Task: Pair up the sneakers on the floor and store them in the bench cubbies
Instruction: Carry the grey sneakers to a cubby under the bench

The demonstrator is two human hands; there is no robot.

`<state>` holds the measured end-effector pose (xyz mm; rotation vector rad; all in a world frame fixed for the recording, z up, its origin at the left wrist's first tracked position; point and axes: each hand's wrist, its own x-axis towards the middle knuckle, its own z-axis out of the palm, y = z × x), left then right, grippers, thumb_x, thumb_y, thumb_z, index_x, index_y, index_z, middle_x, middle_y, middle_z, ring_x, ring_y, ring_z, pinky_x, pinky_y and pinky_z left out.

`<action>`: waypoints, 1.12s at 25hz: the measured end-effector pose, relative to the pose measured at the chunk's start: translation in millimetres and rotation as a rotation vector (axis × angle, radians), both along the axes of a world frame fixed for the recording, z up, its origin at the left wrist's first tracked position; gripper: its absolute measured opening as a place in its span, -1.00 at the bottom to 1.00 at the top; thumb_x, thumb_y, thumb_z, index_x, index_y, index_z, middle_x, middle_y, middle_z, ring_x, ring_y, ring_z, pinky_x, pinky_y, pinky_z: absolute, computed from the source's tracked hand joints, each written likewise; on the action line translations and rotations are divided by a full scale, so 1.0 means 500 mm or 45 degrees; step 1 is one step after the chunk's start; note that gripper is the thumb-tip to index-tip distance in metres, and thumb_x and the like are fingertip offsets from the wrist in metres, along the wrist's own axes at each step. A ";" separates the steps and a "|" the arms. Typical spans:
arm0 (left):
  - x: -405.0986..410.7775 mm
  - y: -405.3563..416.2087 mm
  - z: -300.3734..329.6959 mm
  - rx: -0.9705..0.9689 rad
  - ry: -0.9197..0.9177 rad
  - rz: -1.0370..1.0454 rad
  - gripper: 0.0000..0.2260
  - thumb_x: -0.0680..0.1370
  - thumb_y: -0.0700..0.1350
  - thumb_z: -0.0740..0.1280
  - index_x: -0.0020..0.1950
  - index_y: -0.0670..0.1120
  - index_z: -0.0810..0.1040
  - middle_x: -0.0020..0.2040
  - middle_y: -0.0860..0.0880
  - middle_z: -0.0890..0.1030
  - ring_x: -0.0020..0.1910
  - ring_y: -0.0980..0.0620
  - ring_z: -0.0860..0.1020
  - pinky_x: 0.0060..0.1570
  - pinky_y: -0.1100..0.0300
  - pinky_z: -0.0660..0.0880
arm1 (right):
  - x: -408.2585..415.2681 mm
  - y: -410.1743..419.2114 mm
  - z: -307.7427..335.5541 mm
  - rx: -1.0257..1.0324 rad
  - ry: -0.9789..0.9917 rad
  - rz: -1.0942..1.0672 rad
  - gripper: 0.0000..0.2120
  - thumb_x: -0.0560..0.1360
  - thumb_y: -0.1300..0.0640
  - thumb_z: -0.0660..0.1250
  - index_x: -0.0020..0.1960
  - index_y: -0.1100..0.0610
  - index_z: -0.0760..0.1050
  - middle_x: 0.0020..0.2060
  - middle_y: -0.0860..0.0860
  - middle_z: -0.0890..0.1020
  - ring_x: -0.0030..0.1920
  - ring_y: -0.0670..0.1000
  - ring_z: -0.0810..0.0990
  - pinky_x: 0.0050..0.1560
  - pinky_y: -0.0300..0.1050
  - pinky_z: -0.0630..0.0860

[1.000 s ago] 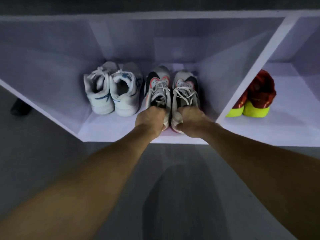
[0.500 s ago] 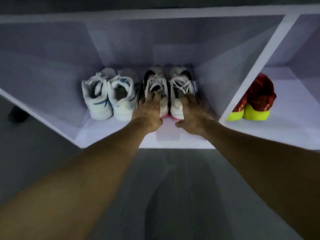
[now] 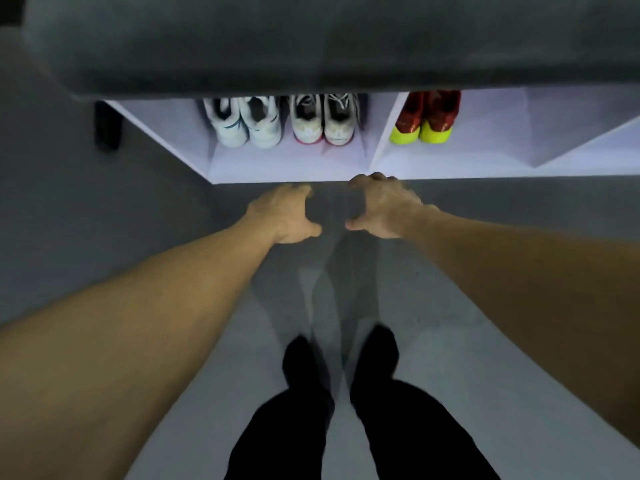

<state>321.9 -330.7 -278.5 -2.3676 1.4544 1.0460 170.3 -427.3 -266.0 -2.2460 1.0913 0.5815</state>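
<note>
Both hands have come out of the cubby since the earlier frame, where they were pressed against the heels of the grey-and-pink sneakers (image 3: 322,120); that pair now sits on its own, heels outward, in the left-hand cubby (image 3: 284,164) just beside the white sneakers (image 3: 242,122). The red-and-yellow sneakers (image 3: 423,116) stand in the next cubby to the right, past the divider (image 3: 382,140).

The step in hand looks like the withdrawal after a placement. To do it well, I would draw the arms straight back, clear of the bench lip, then check the floor (image 3: 450,341) for stray shoes (none shows in this view, so the task may be near its end).

The left hand (image 3: 289,214) hovers in front of the shelf edge, fingers loosely curled, thumb out, holding nothing. The right hand (image 3: 382,206) mirrors it, fingers bent downward near the lip, also empty; whether its fingertips graze the edge I cannot tell.
</note>
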 end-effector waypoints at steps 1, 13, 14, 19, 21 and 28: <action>-0.014 0.022 0.065 0.011 0.020 0.005 -0.33 0.41 0.18 0.41 0.46 0.05 0.28 0.39 -0.03 0.37 0.31 -0.09 0.42 0.18 -0.01 0.45 | -0.018 0.017 0.068 0.033 0.003 -0.026 -0.31 0.44 -0.08 0.42 0.47 -0.01 0.21 0.37 0.08 0.37 0.38 0.17 0.33 0.30 0.13 0.34; -0.140 0.226 0.599 0.108 0.134 0.047 -0.43 0.42 0.30 0.34 0.36 0.11 0.40 0.31 -0.02 0.41 0.26 -0.09 0.45 0.14 -0.02 0.46 | -0.185 0.198 0.590 0.174 0.103 0.021 -0.40 0.45 -0.21 0.35 0.41 -0.02 0.33 0.39 0.06 0.39 0.40 0.15 0.36 0.36 0.15 0.27; -0.151 0.243 0.621 0.118 0.140 0.068 -0.43 0.42 0.31 0.33 0.36 0.11 0.40 0.32 -0.01 0.41 0.26 -0.09 0.45 0.15 -0.03 0.46 | -0.192 0.210 0.608 0.174 0.110 0.045 -0.40 0.45 -0.21 0.34 0.41 -0.02 0.33 0.39 0.06 0.40 0.39 0.15 0.37 0.36 0.15 0.27; -0.178 0.308 0.663 0.147 0.146 0.222 -0.46 0.42 0.31 0.34 0.31 0.08 0.46 0.30 -0.02 0.45 0.25 -0.07 0.46 0.19 -0.01 0.45 | -0.202 0.237 0.646 0.191 0.108 0.170 -0.42 0.46 -0.20 0.34 0.40 -0.03 0.33 0.37 0.06 0.43 0.36 0.14 0.40 0.36 0.16 0.30; -0.166 0.318 0.664 0.140 0.172 0.331 -0.45 0.40 0.32 0.36 0.29 0.07 0.49 0.30 -0.02 0.48 0.24 -0.07 0.48 0.20 -0.01 0.45 | -0.188 0.228 0.647 0.183 0.124 0.234 -0.42 0.46 -0.19 0.34 0.41 -0.03 0.33 0.37 0.06 0.43 0.36 0.14 0.40 0.36 0.15 0.32; -0.104 0.427 0.660 0.079 0.132 0.754 -0.44 0.38 0.32 0.37 0.27 0.06 0.50 0.32 -0.02 0.50 0.28 -0.09 0.47 0.26 -0.03 0.42 | -0.048 0.242 0.652 0.190 0.086 0.552 -0.45 0.44 -0.18 0.36 0.37 -0.03 0.37 0.36 0.07 0.46 0.34 0.15 0.44 0.36 0.13 0.35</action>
